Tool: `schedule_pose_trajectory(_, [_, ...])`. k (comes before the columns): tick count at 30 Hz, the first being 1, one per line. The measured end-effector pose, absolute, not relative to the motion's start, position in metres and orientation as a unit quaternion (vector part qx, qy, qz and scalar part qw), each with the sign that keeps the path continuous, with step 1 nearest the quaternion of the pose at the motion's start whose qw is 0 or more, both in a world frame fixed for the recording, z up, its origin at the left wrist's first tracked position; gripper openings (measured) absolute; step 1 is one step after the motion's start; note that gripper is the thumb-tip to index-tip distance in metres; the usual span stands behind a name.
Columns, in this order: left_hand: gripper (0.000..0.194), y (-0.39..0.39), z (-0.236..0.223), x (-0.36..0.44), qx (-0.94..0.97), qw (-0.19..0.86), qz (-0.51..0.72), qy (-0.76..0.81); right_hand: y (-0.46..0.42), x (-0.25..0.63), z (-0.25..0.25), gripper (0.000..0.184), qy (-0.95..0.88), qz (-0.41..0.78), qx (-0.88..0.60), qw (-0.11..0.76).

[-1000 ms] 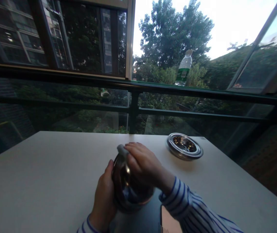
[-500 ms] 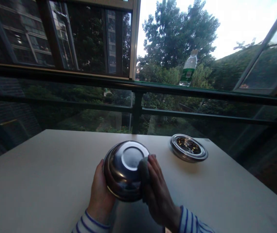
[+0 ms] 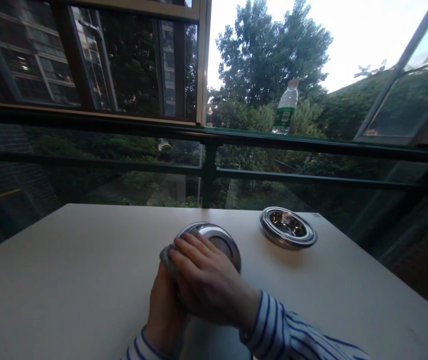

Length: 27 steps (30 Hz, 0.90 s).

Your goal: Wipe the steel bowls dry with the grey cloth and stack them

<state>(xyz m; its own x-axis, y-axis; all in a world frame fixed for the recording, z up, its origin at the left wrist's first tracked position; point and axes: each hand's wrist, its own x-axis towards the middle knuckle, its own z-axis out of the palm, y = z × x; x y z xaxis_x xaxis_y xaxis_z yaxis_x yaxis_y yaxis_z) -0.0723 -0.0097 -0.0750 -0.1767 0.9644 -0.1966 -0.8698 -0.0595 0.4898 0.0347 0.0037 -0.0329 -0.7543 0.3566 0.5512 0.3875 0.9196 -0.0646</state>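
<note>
A shiny metal bowl [image 3: 226,244] is held up over the near part of the table, its rounded underside facing up toward me. My left hand [image 3: 164,305] grips the bowl's left side; its fingers are mostly hidden behind my right hand and the bowl. Across the bowl's left side lies my right hand [image 3: 208,277], pressing a greyish-green cloth [image 3: 167,260] against the metal. Only a bunched edge of the cloth shows past the fingertips.
More metal bowls or dishes, seemingly stacked [image 3: 287,229], sit at the far right of the white table [image 3: 86,280]. Behind the table runs a dark railing [image 3: 153,131]. A plastic bottle with a green label [image 3: 284,116] stands on the railing's top.
My right hand has swept the cloth over the bowl, from its top to its right side and then to its left. The bowl has turned and tilted in my left hand.
</note>
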Motion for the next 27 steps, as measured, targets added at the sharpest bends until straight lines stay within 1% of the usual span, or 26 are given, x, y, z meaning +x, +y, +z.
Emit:
schedule_pose_trajectory(5, [0.027, -0.015, -0.057, -0.064, 0.052, 0.594, 0.710, 0.376, 0.035, 0.043, -0.020, 0.039, -0.898, 0.080, -0.280, 0.328])
schedule_pose_trajectory(11, [0.027, -0.018, -0.053, -0.071, 0.063, 0.599, 0.699, 0.387, 0.060, 0.079, -0.037, 0.034, -0.831, 0.149, -0.388, 0.370])
schedule_pose_trajectory(16, [0.026, -0.018, -0.049, -0.074, 0.069, 0.540, 0.712, 0.444, 0.055, 0.116, -0.051, 0.035, -0.771, 0.198, -0.444, 0.412])
schedule_pose_trajectory(22, [0.031, -0.018, -0.046, -0.077, 0.190, 0.494, 0.689, 0.495, 0.035, 0.154, -0.070, 0.037, -0.718, 0.243, -0.460, 0.463])
schedule_pose_trajectory(27, [0.032, -0.020, -0.033, -0.070, 0.376, 0.392, 0.621, 0.566, 0.028, 0.173, -0.087, 0.039, -0.660, 0.287, -0.477, 0.505])
